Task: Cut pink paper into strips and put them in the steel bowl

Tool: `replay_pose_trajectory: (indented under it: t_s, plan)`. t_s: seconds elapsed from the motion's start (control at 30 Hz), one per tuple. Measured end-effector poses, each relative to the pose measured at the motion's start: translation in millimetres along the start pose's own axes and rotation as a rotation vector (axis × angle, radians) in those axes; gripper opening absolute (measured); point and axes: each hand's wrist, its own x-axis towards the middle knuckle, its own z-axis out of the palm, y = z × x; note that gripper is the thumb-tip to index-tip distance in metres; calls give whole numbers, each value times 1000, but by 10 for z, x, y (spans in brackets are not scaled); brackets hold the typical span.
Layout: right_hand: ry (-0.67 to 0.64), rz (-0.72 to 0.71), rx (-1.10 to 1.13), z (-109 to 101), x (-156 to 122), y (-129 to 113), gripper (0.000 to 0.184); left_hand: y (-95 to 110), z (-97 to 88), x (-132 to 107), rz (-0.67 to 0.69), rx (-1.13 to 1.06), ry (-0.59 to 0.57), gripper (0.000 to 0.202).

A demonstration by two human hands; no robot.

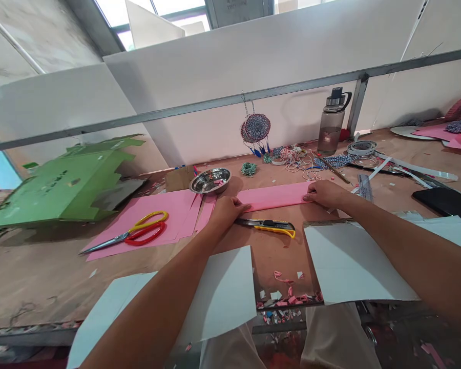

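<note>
A long folded strip of pink paper lies across the table in front of me. My left hand pinches its left end, thumb and fingers pressed together. At the opposite end, my right hand grips the strip the same way. Just below the paper rests a yellow and black utility knife, apart from both hands. To the left, scissors with one yellow and one red handle lie on pink sheets. A steel bowl with small pink pieces inside stands behind my left hand.
White boards lie under my forearms. A green folded carton stands at left. Behind are a water bottle, tangled cords and a hanging woven ornament. A tape roll, ruler and phone lie at right.
</note>
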Motion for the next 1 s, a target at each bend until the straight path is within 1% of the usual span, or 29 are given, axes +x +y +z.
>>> replay_pose_trajectory:
  t_s: [0.2,0.33,0.8,1.0]
  plan:
    - [1,6,-43,-14,-9,-15,35,14,4,3,-35,6,-19,29]
    - [-12,38,-35,-26,-27,-43,35,14,12,3,-49,15,-11,28]
    - [-15,57,-35,-17,-24,-44,35,23,23,-11,-37,61,4,27]
    - [-16,89,-35,-35,-60,-105,34,-2,48,-11,-24,61,9,28]
